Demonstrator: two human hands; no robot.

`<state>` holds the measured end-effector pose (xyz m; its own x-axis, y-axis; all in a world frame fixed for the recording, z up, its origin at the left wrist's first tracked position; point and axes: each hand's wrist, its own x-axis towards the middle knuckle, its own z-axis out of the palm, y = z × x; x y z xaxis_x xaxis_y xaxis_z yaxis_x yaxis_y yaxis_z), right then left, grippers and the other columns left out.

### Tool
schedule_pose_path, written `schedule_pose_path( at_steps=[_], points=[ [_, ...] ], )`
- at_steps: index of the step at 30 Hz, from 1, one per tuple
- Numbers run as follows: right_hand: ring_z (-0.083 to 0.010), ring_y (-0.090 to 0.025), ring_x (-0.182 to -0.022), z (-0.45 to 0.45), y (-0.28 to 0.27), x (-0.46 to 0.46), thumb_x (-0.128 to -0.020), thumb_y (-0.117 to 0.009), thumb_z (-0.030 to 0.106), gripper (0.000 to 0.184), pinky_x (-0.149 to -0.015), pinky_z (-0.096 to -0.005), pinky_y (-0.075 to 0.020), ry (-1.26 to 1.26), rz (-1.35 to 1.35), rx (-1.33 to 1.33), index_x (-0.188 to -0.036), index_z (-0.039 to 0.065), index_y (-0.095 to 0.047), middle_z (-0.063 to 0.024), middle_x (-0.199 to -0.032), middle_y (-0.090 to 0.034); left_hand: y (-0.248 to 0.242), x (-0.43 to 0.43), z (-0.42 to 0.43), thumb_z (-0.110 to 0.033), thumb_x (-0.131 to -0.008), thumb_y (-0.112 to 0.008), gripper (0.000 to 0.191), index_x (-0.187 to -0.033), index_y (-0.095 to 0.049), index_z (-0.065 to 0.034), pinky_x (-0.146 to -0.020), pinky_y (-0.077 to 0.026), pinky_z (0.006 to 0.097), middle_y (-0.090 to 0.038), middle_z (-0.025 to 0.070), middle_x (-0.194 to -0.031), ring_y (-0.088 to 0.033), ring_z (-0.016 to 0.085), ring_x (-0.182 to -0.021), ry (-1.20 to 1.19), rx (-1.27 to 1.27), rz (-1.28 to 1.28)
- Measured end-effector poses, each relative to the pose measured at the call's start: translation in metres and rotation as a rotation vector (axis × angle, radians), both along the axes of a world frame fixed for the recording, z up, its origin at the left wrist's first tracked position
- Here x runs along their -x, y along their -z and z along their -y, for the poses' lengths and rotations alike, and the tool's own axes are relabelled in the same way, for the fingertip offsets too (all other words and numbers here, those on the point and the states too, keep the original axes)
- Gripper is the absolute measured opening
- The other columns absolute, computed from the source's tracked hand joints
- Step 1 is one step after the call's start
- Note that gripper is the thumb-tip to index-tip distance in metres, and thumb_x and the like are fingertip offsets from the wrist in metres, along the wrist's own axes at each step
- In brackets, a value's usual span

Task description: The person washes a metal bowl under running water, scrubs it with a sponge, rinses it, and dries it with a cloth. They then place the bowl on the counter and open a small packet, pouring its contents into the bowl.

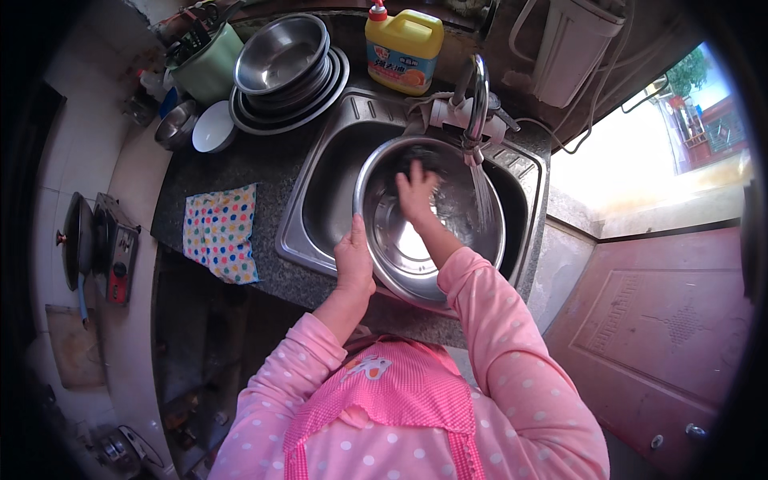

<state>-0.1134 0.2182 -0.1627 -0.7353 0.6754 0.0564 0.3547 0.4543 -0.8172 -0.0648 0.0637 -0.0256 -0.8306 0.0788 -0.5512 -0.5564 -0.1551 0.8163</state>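
Observation:
A large stainless steel basin (390, 273) rests tilted over the double sink (288, 240). My left hand (355, 258) grips its left rim, thumb on top. Inside the basin my right hand (418, 189) is spread, its fingers apart and slightly blurred, close to a dark scrubbing pad (422, 157) at the far inner wall; whether the fingertips touch the pad I cannot tell. Water runs from the curved chrome faucet (478, 108) into the basin's right side. A dotted cloth (220, 234) lies flat on the counter, left of the sink.
Stacked steel bowls (282, 54) stand behind the sink's left corner, beside a white bowl (214, 127) and a small steel bowl (177, 126). A yellow detergent jug (405, 51) stands behind the sink. A green container (207, 66) holds utensils. The window is at the right.

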Motion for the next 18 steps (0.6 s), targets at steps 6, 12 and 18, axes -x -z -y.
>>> schedule_pose_path(
  at_steps=[6,12,18],
  points=[
    [-0.0251,-0.03,-0.127,0.046,-0.145,-0.095,-0.09,-0.041,0.051,0.063,-0.101,-0.0429,-0.0306,-0.914,0.328,0.992,-0.141,0.014,-0.029,-0.0113,-0.14,-0.028,-0.019,0.028,0.026,-0.043,-0.092,-0.048,0.047,-0.09,-0.062,0.0021,-0.068,-0.048,0.0256,-0.063,0.0058,-0.083,-0.058,0.012,-0.073,-0.111,-0.084,-0.105],
    [-0.0349,-0.038,-0.118,-0.044,-0.123,-0.15,-0.079,-0.052,0.025,0.029,-0.094,-0.0497,-0.0319,-1.026,0.649,-0.592,-0.103,0.026,-0.068,-0.009,-0.131,-0.042,-0.039,0.035,0.035,-0.043,-0.089,-0.054,0.045,-0.087,-0.062,0.0015,-0.066,-0.047,0.0242,-0.063,0.0044,-0.081,-0.057,0.01,-0.071,-0.018,-0.137,-0.228],
    [-0.046,-0.029,-0.124,-0.033,-0.07,-0.041,-0.074,-0.065,0.028,0.061,-0.104,-0.0544,-0.022,-0.592,0.283,-0.761,-0.131,0.022,-0.043,-0.0189,-0.141,-0.026,-0.045,0.023,0.028,-0.044,-0.09,-0.052,0.046,-0.09,-0.062,0.0014,-0.066,-0.047,0.0241,-0.063,0.0051,-0.082,-0.057,0.011,-0.072,-0.01,-0.018,-0.172]
  ],
)
